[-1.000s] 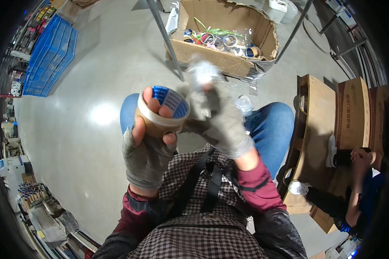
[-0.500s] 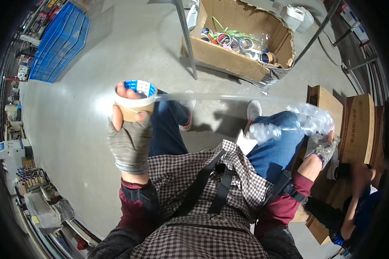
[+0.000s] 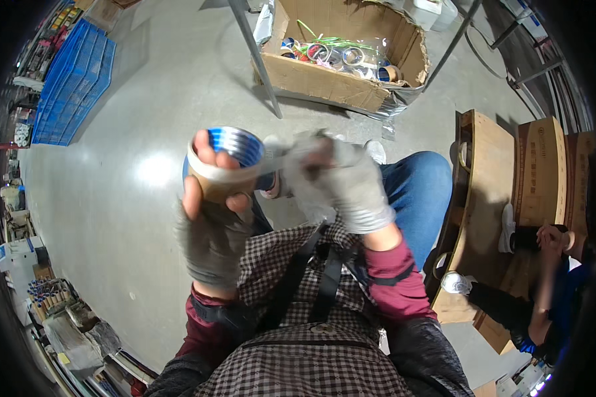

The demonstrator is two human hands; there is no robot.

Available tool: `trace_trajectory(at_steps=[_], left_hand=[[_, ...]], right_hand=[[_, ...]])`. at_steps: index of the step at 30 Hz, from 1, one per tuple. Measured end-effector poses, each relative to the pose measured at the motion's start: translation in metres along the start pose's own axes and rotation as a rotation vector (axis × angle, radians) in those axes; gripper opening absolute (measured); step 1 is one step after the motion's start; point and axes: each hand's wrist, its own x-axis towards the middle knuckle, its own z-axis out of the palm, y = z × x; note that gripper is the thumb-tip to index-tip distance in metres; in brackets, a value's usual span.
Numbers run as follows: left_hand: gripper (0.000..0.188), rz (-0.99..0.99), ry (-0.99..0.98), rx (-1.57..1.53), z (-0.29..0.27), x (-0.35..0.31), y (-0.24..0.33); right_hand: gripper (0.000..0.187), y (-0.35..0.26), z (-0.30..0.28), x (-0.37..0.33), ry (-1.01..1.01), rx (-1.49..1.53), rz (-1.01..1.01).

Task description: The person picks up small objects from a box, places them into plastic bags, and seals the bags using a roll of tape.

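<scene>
- Right hand (image 3: 338,173) is back from past the right knee (image 3: 425,173), beside the tape roll (image 3: 218,190); blurred, its grip cannot be told.
- Left hand (image 3: 215,231) clasps the roll's wall; 1 open end faces up, axis near upright.
- Cardboard box (image 3: 324,83) stands beyond.

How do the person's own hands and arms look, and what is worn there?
The left hand wears a grey fingerless glove; the right hand wears a grey glove too, partly blurred. The sleeves are maroon with black bands, and mottled dark grey higher up.
</scene>
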Motion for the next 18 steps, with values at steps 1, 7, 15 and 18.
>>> trace_trajectory(at_steps=[1, 7, 15, 18], left_hand=[[0.049, 0.07, 0.032, 0.04, -0.002, 0.002, 0.005], [0.041, 0.224, -0.115, 0.045, -0.025, 0.007, 0.042], [0.044, 0.566, 0.192, 0.988, -0.018, 0.011, 0.016], [0.05, 0.125, -0.026, 0.025, -0.008, 0.004, 0.01]], right_hand=[[0.024, 0.006, -0.012, -0.009, 0.081, 0.859, 0.384], [0.034, 0.134, -0.088, -0.062, 1.036, 1.513, 0.785], [0.033, 0.063, -0.072, -0.04, 0.683, 0.859, 0.529], [0.051, 0.02, -0.041, -0.021, 0.151, 0.521, 0.426]])
